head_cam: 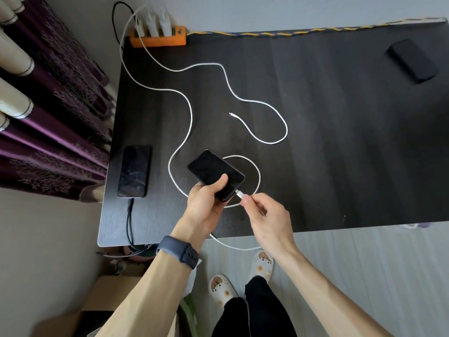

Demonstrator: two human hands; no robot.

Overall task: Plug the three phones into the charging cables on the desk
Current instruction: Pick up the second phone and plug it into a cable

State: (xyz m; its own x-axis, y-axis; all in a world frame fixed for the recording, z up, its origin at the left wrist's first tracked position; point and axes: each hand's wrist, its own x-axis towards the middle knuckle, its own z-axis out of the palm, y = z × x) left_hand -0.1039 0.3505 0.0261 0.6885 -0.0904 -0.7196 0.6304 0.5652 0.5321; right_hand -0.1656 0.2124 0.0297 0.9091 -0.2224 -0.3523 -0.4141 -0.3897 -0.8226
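Note:
My left hand (pixel 206 203) grips a black phone (pixel 213 173) just above the dark desk (pixel 328 154), near its front edge. My right hand (pixel 262 215) pinches the plug (pixel 240 194) of a white cable (pixel 257 176) right at the phone's bottom port. A second black phone (pixel 134 171) lies flat at the desk's left edge with a dark braided cable (pixel 129 215) in its lower end. A third black phone (pixel 411 60) lies at the far right. Another white cable (pixel 267 105) snakes across the middle, its free plug (pixel 230 114) lying bare.
An orange power strip (pixel 158 37) with several white chargers stands at the back left corner. A yellow-blue braided cord (pixel 303 32) runs along the back edge. Purple curtains (pixel 48 105) hang at the left. Cardboard boxes (pixel 109 293) sit on the floor below the desk.

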